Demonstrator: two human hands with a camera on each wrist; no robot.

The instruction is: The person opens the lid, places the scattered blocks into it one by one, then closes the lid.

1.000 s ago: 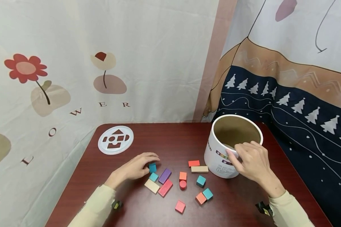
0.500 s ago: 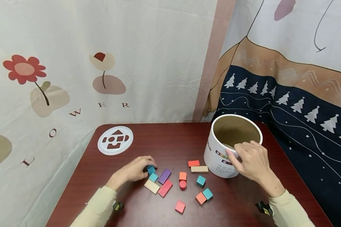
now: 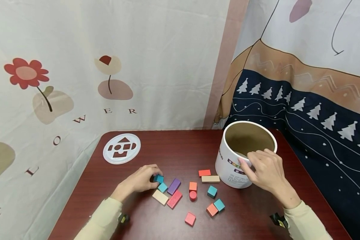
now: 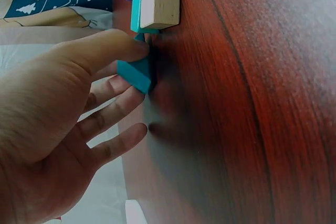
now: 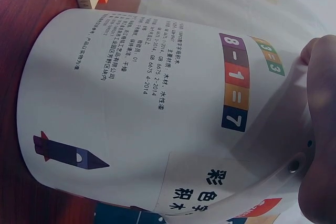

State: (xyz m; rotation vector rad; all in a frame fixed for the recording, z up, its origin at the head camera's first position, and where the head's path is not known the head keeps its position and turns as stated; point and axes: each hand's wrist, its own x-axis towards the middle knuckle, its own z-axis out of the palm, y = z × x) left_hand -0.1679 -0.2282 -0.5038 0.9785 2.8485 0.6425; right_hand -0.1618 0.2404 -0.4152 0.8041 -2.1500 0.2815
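My left hand (image 3: 140,179) pinches a blue block (image 3: 158,179) low over the table, at the left end of a loose cluster of blocks. In the left wrist view the thumb lies on the near side of that blue block (image 4: 137,74), fingertips on the far side. Right beside it is a teal block (image 3: 163,187), followed by a cream block (image 3: 160,197), a purple block (image 3: 174,186) and a pinkish-red block (image 3: 174,199). My right hand (image 3: 267,170) grips the near rim of a white bucket (image 3: 232,171), thumb outside; the fingers' ends are hidden inside.
More blocks lie mid-table: an orange block (image 3: 193,186), a red cylinder (image 3: 193,195), a pink block (image 3: 190,219), a teal cube (image 3: 211,191) and others. A white lid (image 3: 108,156) with shaped cutouts lies back left. Printed curtains (image 3: 168,66) hang behind the table.
My left fingers have come down and closed round the blue block, which has shifted slightly left and turned. The right hand and the bucket stay where they were.
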